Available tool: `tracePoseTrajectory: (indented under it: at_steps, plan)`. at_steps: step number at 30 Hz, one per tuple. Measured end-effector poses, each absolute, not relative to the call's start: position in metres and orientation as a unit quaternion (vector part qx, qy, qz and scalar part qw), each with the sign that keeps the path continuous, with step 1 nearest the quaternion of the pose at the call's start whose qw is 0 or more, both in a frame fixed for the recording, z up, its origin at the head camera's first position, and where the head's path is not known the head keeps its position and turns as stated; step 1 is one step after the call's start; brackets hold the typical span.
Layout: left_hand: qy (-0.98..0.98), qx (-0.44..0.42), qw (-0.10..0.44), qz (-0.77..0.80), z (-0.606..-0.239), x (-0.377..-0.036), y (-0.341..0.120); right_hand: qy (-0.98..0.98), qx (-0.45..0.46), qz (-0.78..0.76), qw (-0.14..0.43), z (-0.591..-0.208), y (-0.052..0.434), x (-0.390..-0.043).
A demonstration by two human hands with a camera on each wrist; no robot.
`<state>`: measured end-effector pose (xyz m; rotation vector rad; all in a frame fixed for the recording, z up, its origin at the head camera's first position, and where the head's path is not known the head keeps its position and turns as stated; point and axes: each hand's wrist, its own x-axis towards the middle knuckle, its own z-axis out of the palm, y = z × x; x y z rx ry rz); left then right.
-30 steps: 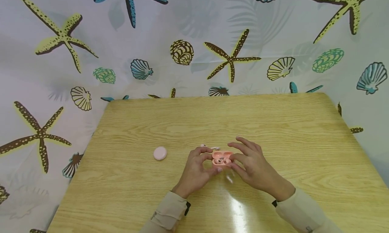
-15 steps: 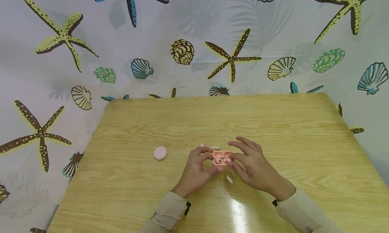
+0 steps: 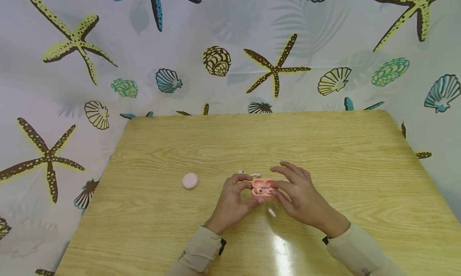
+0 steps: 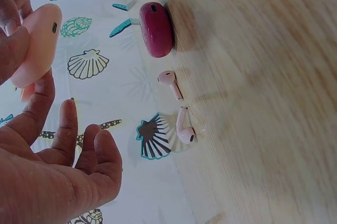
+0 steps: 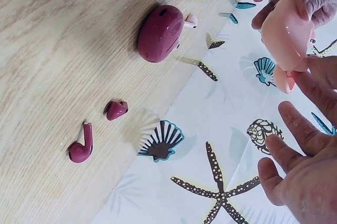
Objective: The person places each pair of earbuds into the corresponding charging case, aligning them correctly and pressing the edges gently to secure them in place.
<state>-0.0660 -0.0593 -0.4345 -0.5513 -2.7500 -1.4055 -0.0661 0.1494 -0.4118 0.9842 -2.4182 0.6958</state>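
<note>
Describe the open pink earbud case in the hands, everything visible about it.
The pink earbud case is a small rounded shell of smooth, plastic-looking material, its hinged lid open. Two earbuds sit in its wells. The left hand and right hand pinch it from either side above the wooden table. One end shows a small port.

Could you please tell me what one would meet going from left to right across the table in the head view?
Closed pink case → left hand → open pink earbud case, held between both hands → right hand. The loose earbuds just beyond the hands overlap them in this order, so I leave them out.
</note>
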Motion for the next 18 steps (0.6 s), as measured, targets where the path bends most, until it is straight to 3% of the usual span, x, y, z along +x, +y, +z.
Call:
tracePoseTrajectory:
  at_steps: [18]
  plan:
    - [-0.877, -0.186, 0.019, -0.442, -0.4368, -0.0662, -0.0581, -0.873, 0.360, 0.245, 0.221, -0.4153, 0.1512, -0.0658]
